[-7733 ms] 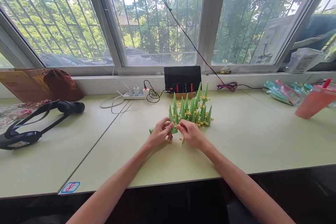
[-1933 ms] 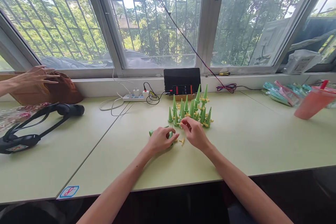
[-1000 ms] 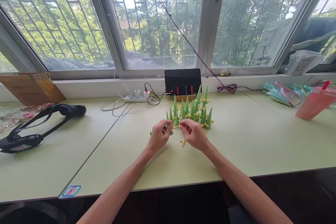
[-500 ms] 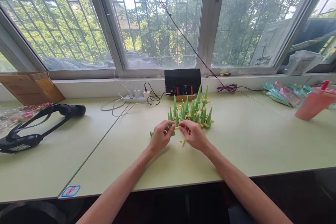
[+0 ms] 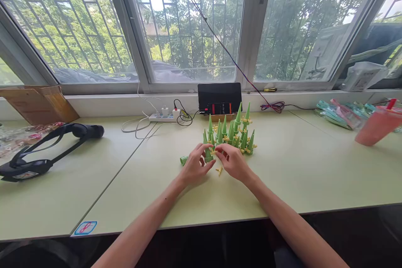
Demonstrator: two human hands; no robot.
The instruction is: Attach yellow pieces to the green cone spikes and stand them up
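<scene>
Several light-green cones with small yellow pegs stand in a cluster on the table. At its near left edge, my left hand has thumb and fingers curled around a green cone that stands upright. My right hand pinches a small yellow peg against that cone's right side; the fingertips partly cover it. Just below my right fingers, another yellow peg lies loose on the table. A short green cylinder lies left of my left hand.
Behind the cones, a phone leans against a black tablet. A power strip with cables sits to the left. A black head strap lies farther left; a pink drink cup stands at right.
My left hand has shifted from the yellow peg, its thumb and fingers spreading around the green cone. My right hand keeps its pinch on the peg, almost in place.
</scene>
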